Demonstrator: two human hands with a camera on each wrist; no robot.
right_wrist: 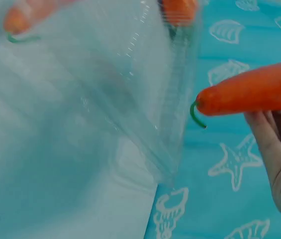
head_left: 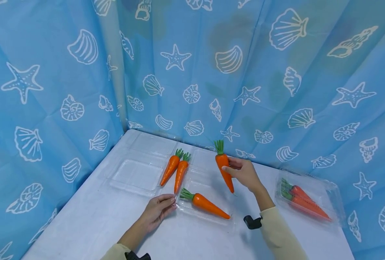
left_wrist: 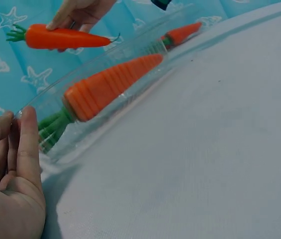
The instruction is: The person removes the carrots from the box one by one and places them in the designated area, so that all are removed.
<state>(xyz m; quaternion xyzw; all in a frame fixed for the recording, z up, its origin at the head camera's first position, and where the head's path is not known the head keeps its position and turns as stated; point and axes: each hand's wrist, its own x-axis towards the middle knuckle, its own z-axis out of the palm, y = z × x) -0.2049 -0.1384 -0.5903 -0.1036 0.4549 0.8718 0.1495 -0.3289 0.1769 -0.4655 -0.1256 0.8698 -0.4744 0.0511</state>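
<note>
My right hand (head_left: 246, 175) grips an orange carrot (head_left: 224, 169) with a green top, raised and tilted above an open clear plastic container (head_left: 205, 178). Its thin tip points down toward the front. One carrot (head_left: 208, 205) lies in the front half of that container, green top to the left. At the container's front left corner, my left hand (head_left: 159, 211) pinches the plastic edge between thumb and fingers, as the left wrist view shows. Two more carrots (head_left: 170, 169) lie side by side just left of the container. In the right wrist view the held carrot (right_wrist: 252, 89) shows its curled green tip.
Another open clear container (head_left: 135, 189) lies at the left of the white table (head_left: 91, 224). On the right stands a clear container (head_left: 330, 195) with two carrots inside. A blue shell-patterned curtain (head_left: 192, 76) hangs along the table's back and left edges.
</note>
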